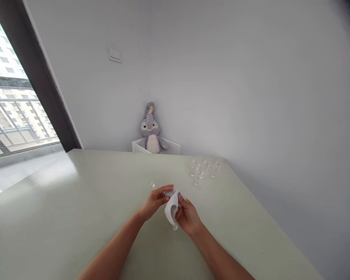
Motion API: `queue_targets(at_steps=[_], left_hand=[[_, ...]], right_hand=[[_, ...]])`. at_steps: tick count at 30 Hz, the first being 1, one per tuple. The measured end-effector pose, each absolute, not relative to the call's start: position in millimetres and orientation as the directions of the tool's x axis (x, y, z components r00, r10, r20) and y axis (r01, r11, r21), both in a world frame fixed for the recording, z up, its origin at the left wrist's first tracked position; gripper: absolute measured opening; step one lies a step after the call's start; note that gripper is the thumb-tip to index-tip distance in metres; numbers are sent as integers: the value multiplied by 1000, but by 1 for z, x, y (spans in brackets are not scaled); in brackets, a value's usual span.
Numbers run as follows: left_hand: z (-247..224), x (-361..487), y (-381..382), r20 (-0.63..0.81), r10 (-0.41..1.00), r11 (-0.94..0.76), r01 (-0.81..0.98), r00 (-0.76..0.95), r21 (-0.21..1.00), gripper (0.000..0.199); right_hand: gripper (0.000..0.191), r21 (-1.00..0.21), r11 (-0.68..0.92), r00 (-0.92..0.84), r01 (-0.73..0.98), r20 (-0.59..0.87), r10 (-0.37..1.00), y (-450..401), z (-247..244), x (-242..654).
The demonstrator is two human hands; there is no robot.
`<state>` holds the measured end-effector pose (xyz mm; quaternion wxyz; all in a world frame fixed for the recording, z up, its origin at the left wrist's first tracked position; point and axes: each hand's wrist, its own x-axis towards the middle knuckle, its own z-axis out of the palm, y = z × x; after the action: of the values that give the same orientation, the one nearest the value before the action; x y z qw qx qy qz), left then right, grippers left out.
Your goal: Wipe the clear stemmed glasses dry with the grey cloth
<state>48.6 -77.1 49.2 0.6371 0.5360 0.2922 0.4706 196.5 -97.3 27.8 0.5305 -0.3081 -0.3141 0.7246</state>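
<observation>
Above the near middle of the table, my left hand [156, 201] is curled around a small clear glass [167, 193], mostly hidden by fingers and cloth. My right hand [188, 216] grips a white cloth [170, 207], pressed against the glass. One end of the cloth hangs down between the hands. On the table just beyond my left hand lies a small clear object [152, 184], too faint to name.
Several clear stemmed glasses [198, 170] stand grouped at the table's far right. A white perforated basket [172, 147] holding a grey plush toy [152, 136] is behind the table's far edge. The table [76, 210] meets a wall on the right; a window [14, 93] is at left.
</observation>
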Motion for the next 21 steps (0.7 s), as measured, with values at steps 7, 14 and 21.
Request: queue_targets(at_steps=[7,14,21], left_hand=[[29,47,-68,-115,947,194,-247,300,949,45],[35,53,-77,20,940,76,-264,341,961,44],[36,51,-73,149,921,-50,-271,359,961,52]], right_hand=[[16,-961,212,-279,180,157,947,-106,23,193],[26,-964,-76,-183,-254,-29,983,-99,28,197],[27,-911,-82,-182,-405,-8,983,-104,26,191]])
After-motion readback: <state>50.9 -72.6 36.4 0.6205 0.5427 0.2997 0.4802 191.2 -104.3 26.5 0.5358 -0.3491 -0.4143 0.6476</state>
